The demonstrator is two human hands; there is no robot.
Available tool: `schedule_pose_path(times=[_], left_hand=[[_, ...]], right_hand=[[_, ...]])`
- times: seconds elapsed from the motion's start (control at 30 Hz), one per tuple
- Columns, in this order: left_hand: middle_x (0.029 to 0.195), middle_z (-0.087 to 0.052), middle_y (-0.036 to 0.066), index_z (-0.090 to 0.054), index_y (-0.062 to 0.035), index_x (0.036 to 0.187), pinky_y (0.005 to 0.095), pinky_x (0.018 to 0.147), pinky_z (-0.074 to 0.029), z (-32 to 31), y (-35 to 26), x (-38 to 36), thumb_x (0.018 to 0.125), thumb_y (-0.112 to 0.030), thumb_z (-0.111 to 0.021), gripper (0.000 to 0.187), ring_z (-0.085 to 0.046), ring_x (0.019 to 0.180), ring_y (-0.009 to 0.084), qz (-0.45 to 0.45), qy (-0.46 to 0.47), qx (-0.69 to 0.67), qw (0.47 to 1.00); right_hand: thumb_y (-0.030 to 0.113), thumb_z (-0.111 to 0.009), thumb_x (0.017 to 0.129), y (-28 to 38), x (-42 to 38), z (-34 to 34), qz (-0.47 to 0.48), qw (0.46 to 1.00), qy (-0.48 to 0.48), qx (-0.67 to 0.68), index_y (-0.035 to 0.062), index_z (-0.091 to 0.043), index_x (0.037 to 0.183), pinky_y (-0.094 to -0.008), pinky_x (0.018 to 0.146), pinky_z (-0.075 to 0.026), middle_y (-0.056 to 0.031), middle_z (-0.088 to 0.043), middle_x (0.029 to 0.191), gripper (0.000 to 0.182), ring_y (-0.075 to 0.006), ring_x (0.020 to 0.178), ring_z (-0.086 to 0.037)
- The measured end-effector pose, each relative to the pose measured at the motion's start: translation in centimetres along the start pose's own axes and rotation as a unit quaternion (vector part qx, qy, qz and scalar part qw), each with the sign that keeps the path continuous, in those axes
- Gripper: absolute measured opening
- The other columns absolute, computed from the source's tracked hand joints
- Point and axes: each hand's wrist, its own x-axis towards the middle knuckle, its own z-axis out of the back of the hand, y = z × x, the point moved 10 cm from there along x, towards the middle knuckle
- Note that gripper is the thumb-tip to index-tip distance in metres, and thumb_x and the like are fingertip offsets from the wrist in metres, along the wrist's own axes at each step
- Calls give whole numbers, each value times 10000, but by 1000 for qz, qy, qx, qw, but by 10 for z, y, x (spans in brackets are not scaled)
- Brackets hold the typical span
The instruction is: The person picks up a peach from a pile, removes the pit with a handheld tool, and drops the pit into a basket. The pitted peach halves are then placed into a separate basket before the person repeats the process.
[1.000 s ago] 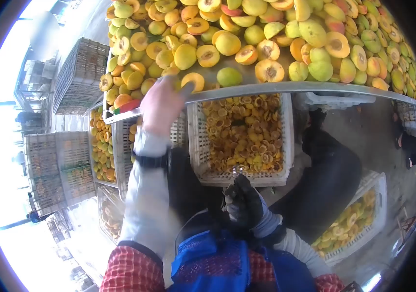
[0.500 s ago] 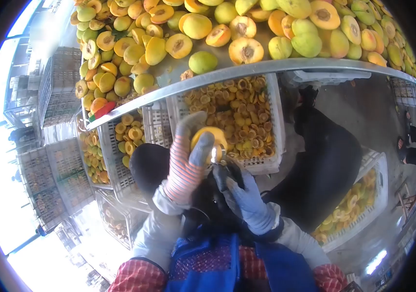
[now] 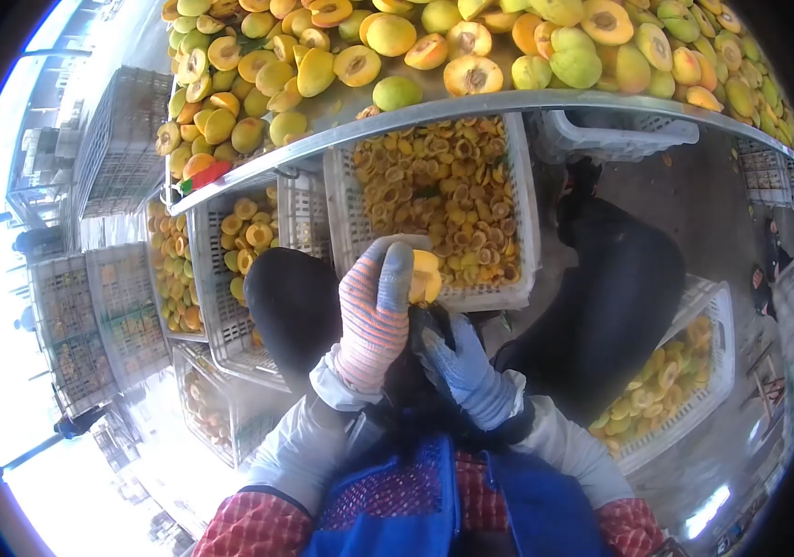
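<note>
My left hand point(image 3: 371, 320), in a striped glove with grey fingertips, grips a yellow peach half point(image 3: 426, 278) between thumb and fingers. Just below it, my right hand point(image 3: 473, 373), gloved in light blue and grey, is closed around a dark-handled tool point(image 3: 438, 325). The tool's working end is hidden near the underside of the peach half. Both hands are over my lap, close together. Beyond them stands a white crate point(image 3: 529, 218) full of small, hollowed yellow-brown pieces.
A metal-edged table point(image 3: 471, 106) heaped with cut peaches point(image 3: 392, 93) spans the top. Crates of peach halves point(image 3: 250, 232) stand at left, and another crate point(image 3: 729, 348) is by my right leg. Stacked crates point(image 3: 123, 139) rise at far left. A red object point(image 3: 206, 176) lies at the table's corner.
My left hand has turned, so the peach half now faces right and its thumb points up. The tool's shiny metal end, visible before, is now hidden. The view has shifted slightly.
</note>
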Motion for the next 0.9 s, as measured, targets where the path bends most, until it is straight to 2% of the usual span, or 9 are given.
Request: schedule_pose_path(times=[0.2,0.27,0.3,0.43,0.53,0.67,0.73,0.77,0.9], left_hand=[[822,-634,50,-628,-2,1000,234,686,-460,-17,-6,5,965,-328,-495,354,-570,748,91,-18,109,49,993],[838,-638,47,-622,4,1020,233,715,-460,-21,-4,7,956,-401,-501,427,-581,775,94,-12,143,68,987],[828,-641,50,-625,-4,1018,237,720,-463,-21,2,7,948,-431,-504,450,-582,771,98,4,151,57,987],[873,-641,50,-625,-28,1027,234,705,-466,-25,30,-3,935,-474,-493,474,-583,778,102,131,171,-70,974],[889,-628,41,-617,-28,1041,235,707,-464,-1,30,-5,938,-471,-476,476,-573,785,102,58,43,-104,992],[933,-604,63,-594,-14,1085,287,792,-482,125,-30,-20,950,-519,-422,550,-583,851,153,-129,-241,92,958],[959,-635,90,-604,-19,1104,292,794,-482,190,-37,-15,965,-328,-509,352,-594,893,179,-134,-274,269,913],[947,-641,113,-603,-36,1120,273,774,-473,199,-59,-6,932,-233,-574,274,-587,875,159,-74,-287,556,777],[853,-650,95,-644,-55,1043,272,646,-470,179,-76,23,886,-169,-624,195,-591,703,117,-181,-294,541,766]], right_hand=[[330,-503,957,30,-13,-20,42,963,59,261,85,-518,990,-234,443,-386,-2,-504,663,248,-116,502,-472],[442,-465,960,28,-29,-54,-193,826,254,465,99,-503,917,-222,397,-338,5,-447,609,348,-89,450,-411],[557,-395,943,25,-31,-57,-206,826,263,454,118,-470,852,-243,351,-299,10,-401,574,454,-84,394,-345],[552,-374,951,49,-44,-75,-246,564,396,682,81,-489,901,-250,352,-313,0,-412,574,488,-88,401,-362],[548,-368,954,75,-46,-74,-171,539,479,672,69,-521,1011,-251,383,-344,0,-417,585,506,-89,436,-394],[545,-363,957,27,-21,-58,-195,613,363,674,79,-569,1032,-246,373,-326,5,-400,579,515,-89,429,-377],[546,-360,957,7,-14,-56,-237,631,314,669,85,-592,984,-242,372,-318,8,-392,578,517,-88,431,-370],[549,-350,959,5,-13,-57,-245,651,300,652,74,-592,953,-238,400,-316,26,-369,567,534,-83,435,-347],[560,-361,952,-8,7,-56,-255,720,260,591,87,-566,824,-225,331,-226,43,-326,522,531,-67,391,-286]])
